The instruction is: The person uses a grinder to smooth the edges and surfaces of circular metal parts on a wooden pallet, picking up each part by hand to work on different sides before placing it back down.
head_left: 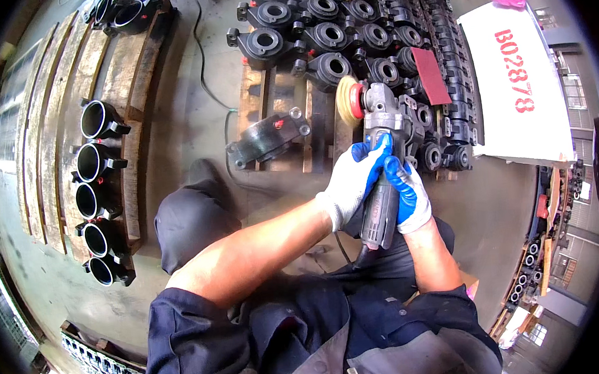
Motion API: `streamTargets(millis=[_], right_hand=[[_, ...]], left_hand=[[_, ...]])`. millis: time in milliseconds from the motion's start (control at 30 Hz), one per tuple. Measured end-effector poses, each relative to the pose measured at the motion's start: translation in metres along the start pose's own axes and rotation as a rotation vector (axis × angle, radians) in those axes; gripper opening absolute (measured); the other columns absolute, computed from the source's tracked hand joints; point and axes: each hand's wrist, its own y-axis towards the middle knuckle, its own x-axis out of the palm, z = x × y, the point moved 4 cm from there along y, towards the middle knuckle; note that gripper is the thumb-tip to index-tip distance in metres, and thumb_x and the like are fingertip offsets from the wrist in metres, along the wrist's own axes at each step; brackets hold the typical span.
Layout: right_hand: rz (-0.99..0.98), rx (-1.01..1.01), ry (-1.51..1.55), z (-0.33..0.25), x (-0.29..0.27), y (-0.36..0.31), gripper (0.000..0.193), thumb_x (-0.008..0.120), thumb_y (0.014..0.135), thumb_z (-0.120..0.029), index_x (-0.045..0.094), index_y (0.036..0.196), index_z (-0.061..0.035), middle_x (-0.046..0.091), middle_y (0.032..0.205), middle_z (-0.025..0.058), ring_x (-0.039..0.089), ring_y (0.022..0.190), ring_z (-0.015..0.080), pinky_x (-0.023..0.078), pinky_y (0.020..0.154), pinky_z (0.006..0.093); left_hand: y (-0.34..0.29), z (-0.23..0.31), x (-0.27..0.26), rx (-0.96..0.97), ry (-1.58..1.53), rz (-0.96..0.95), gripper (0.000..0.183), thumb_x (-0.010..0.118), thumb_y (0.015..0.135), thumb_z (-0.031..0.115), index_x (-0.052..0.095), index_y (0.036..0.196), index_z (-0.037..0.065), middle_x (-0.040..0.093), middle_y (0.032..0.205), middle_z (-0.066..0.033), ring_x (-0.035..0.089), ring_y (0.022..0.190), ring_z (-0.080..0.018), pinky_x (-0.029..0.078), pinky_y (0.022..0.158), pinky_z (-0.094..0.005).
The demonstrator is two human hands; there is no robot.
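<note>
1. You are gripping the grey angle grinder (383,182) with both gloved hands: your left hand (351,178) is wrapping its body, your right hand (410,195) is clasping the far side.
2. Its buffing disc (346,100) is hanging above the wooden pallet (261,97), beside the black cast housings (331,37).
3. Your gloves are hiding the grinder's switch, and its rear end is disappearing behind your arms.

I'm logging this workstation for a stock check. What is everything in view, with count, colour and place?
Angle grinder: one, grey, held in both hands at centre.
Buffing wheel: one, yellowish, on the grinder head.
Cast housings: many, dark grey, stacked on the pallet ahead.
Single housing: one, dark, apart at the pallet's near edge.
Abrasive pad: one, dark red, on the stack.
Ring clamps: five in a row, black, on the planks at left.
White board: one, at right.
Left hand: white-and-blue glove, gripping the grinder.
Right hand: same glove, gripping the grinder.
</note>
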Motion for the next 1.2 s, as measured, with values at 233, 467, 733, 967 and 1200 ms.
streamTargets(millis=[233, 467, 733, 967, 1200], right_hand=[[0.007, 0.048, -0.006, 0.009, 0.011, 0.004, 0.054, 0.074, 0.094, -0.016, 0.053, 0.142, -0.0012, 0.063, 0.127, 0.0056, 0.061, 0.115, 0.0146, 0.046, 0.103, 0.0294], [0.039, 0.042, -0.083, 0.024, 0.0, 0.007, 0.054, 0.07, 0.096, -0.02, 0.052, 0.143, -0.0012, 0.064, 0.129, 0.0078, 0.063, 0.117, 0.0192, 0.048, 0.105, 0.0337], [0.041, -0.053, -0.045, 0.01, 0.014, 0.009, 0.051, 0.071, 0.096, -0.023, 0.056, 0.139, 0.0001, 0.065, 0.125, 0.0065, 0.064, 0.113, 0.0164, 0.048, 0.102, 0.0308], [-0.013, -0.123, -0.265, 0.011, 0.011, 0.015, 0.054, 0.072, 0.095, -0.022, 0.053, 0.142, 0.0001, 0.065, 0.126, 0.0053, 0.062, 0.115, 0.0158, 0.048, 0.103, 0.0312], [-0.168, -0.059, -0.082, 0.015, 0.015, 0.04, 0.038, 0.063, 0.101, -0.021, 0.059, 0.134, -0.0025, 0.067, 0.118, 0.0039, 0.064, 0.108, 0.0148, 0.05, 0.098, 0.0302]], left_hand=[[-0.008, 0.007, -0.009, 0.067, -0.036, 0.123, 0.033, 0.065, 0.103, 0.034, 0.064, 0.107, 0.002, 0.064, 0.093, -0.0006, 0.057, 0.083, -0.0067, 0.05, 0.076, -0.0247], [-0.001, -0.001, -0.024, 0.043, 0.12, 0.18, 0.048, 0.067, 0.099, 0.045, 0.065, 0.112, -0.002, 0.07, 0.099, -0.0078, 0.059, 0.085, -0.0116, 0.051, 0.08, -0.03], [0.01, 0.0, -0.011, 0.14, 0.018, 0.136, 0.054, 0.065, 0.099, 0.051, 0.067, 0.103, -0.003, 0.068, 0.086, -0.009, 0.058, 0.08, -0.0137, 0.05, 0.078, -0.0326], [0.013, 0.005, -0.02, 0.033, 0.028, 0.124, 0.052, 0.06, 0.103, 0.052, 0.066, 0.119, 0.003, 0.068, 0.106, -0.0063, 0.062, 0.09, -0.011, 0.052, 0.08, -0.0298], [0.019, -0.007, -0.017, 0.101, -0.316, 0.129, 0.044, 0.07, 0.096, 0.049, 0.066, 0.103, 0.006, 0.059, 0.084, 0.0017, 0.051, 0.074, -0.0099, 0.046, 0.069, -0.0287]])
